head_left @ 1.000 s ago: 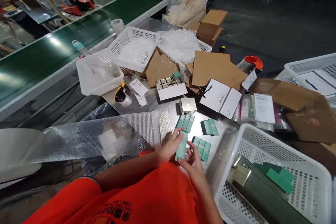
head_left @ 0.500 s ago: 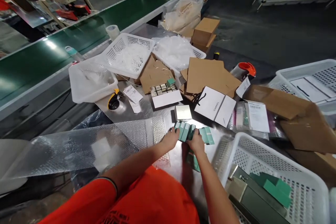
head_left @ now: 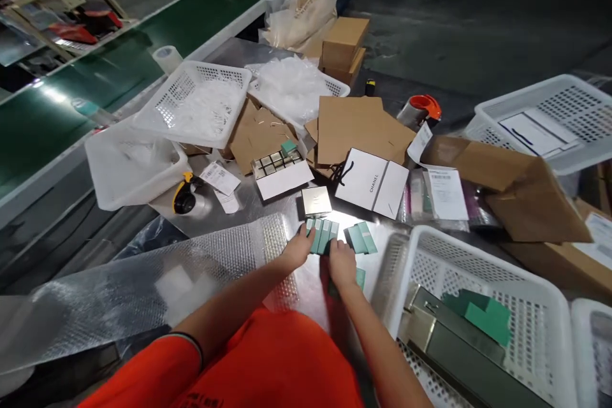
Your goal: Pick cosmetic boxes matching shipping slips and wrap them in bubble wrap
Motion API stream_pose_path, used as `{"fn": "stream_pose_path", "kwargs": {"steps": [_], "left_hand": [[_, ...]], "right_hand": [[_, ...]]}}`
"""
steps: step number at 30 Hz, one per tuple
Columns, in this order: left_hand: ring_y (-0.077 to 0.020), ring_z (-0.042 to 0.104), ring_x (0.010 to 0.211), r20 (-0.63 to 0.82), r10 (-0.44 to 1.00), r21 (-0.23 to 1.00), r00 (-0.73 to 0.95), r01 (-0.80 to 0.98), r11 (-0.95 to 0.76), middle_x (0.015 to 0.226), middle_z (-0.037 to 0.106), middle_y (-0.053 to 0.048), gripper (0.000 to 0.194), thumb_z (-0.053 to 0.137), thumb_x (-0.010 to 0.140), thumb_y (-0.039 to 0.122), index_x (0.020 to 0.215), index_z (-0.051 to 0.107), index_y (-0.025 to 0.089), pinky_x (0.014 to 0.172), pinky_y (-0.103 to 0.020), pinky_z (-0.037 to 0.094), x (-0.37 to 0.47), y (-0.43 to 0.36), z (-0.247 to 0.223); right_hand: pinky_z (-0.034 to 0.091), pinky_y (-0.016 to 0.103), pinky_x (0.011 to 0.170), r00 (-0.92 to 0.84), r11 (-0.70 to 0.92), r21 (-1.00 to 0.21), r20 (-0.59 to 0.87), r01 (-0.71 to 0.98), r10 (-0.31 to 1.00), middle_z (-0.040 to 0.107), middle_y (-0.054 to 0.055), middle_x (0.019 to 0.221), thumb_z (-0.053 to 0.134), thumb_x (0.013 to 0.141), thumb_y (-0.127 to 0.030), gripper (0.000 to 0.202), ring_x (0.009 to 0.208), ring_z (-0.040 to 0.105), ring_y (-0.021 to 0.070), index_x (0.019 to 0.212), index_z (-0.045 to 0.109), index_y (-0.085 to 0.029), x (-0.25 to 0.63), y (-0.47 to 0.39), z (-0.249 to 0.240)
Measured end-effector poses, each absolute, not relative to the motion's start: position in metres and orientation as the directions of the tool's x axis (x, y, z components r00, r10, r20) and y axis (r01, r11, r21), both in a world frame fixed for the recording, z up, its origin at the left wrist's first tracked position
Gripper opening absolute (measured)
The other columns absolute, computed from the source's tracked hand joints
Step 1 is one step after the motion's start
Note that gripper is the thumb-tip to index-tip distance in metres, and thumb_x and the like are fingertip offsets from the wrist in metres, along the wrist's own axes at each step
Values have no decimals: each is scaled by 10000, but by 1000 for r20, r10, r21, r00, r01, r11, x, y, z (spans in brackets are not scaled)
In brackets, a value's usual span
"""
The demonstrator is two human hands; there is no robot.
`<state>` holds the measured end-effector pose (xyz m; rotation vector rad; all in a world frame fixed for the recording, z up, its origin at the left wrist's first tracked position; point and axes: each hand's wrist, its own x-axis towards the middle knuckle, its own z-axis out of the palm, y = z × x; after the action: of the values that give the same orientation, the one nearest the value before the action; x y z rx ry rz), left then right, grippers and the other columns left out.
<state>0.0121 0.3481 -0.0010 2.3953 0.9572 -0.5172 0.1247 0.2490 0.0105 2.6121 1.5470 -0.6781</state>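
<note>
On the metal table, a row of several small green boxes point(head_left: 323, 236) stands side by side. My left hand point(head_left: 298, 248) is closed against the row's left end, fingers curled on the outer box. At the lower right end, my right hand point(head_left: 342, 264) grips the last box with bent fingers. More green boxes point(head_left: 360, 238) lie just to the right, and another green box point(head_left: 360, 278) is partly hidden by my right hand. Behind the row sits a pale gold box point(head_left: 316, 201). A white carton point(head_left: 285, 180) farther back holds gold-topped pieces and one green box.
Bubble wrap point(head_left: 210, 261) stretches along the left. A white basket point(head_left: 540, 293) with dark boxes stands at right. Behind are a white paper bag point(head_left: 358, 178), flattened cardboard point(head_left: 354, 131), a tape dispenser point(head_left: 185, 196) and a basket of white filler point(head_left: 224, 134). A green conveyor point(head_left: 162, 32) runs beyond.
The view has shifted, so the table items appear farther left. The green boxes between my hands now stand closer together and straighter. My right hand has slid down to the row's lower right corner.
</note>
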Motion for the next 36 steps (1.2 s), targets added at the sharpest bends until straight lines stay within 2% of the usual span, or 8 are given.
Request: {"fn": "stream_pose_path", "kwargs": {"steps": [4, 7, 11, 15, 19, 27, 32, 36], "left_hand": [[-367, 626, 1114, -538, 506, 294, 674, 713, -637, 1561, 181, -292, 749, 575, 810, 45, 1493, 281, 139, 893, -432, 528, 12, 349, 2], [-361, 630, 1108, -548, 507, 283, 665, 718, -636, 1566, 172, -287, 742, 563, 806, 29, 1488, 290, 132, 875, -439, 543, 13, 347, 7], [-402, 500, 1263, -505, 537, 284, 675, 718, -636, 1557, 188, -300, 739, 632, 781, 84, 1456, 332, 69, 983, -495, 476, 15, 342, 19], [-352, 387, 1367, -422, 556, 333, 716, 693, -640, 1575, 209, -234, 686, 606, 824, 178, 1452, 341, 102, 1080, -453, 391, 6, 337, 37], [-270, 309, 1424, -369, 575, 379, 730, 683, -624, 1592, 221, -159, 579, 519, 873, 220, 1430, 374, 156, 1125, -401, 341, -19, 331, 53], [-274, 357, 1399, -181, 732, 540, 657, 688, -484, 1503, 378, -194, 459, 437, 875, 190, 1327, 468, 117, 1134, -462, 332, -92, 323, 49], [-283, 410, 1365, -148, 770, 558, 620, 695, -453, 1451, 448, -186, 432, 459, 859, 218, 1282, 503, 143, 1115, -498, 356, -115, 315, 50], [-295, 417, 1358, -151, 791, 624, 593, 678, -389, 1447, 469, -156, 418, 467, 850, 238, 1257, 531, 165, 1129, -497, 335, -116, 303, 52]], "right_hand": [[385, 349, 883, 471, -546, -197, -325, 814, 820, 586, 129, 1180, 527, 913, -318, 282, 1078, 535, 268, 1146, 574, -167, 146, 239, 22], [368, 381, 932, 619, -671, -154, -281, 725, 733, 485, 206, 1312, 464, 936, -349, 427, 1177, 473, 312, 1283, 468, -100, 174, 237, 24], [419, 379, 872, 700, -762, -142, -317, 632, 640, 529, 226, 1254, 627, 832, -388, 652, 1161, 498, 338, 1328, 388, -41, 193, 240, 14], [446, 341, 807, 730, -801, -161, -340, 576, 593, 593, 169, 1170, 592, 851, -337, 547, 1085, 565, 290, 1297, 408, -78, 188, 241, 4], [451, 345, 794, 787, -853, -168, -330, 494, 521, 598, 195, 1137, 561, 869, -357, 515, 1038, 597, 294, 1262, 415, -56, 186, 238, 2], [450, 325, 811, 814, -884, -232, -348, 406, 465, 614, 161, 1126, 528, 882, -482, 513, 1057, 592, 284, 1223, 477, -102, 196, 234, -4], [417, 323, 861, 794, -879, -247, -379, 409, 476, 594, 185, 1143, 275, 978, -259, 469, 1082, 578, 259, 1399, 355, -68, 209, 234, -6], [423, 330, 829, 722, -847, -258, -444, 464, 531, 551, 158, 1195, 369, 933, -183, 539, 1026, 600, 253, 1469, 320, -218, 224, 235, -3]]}}
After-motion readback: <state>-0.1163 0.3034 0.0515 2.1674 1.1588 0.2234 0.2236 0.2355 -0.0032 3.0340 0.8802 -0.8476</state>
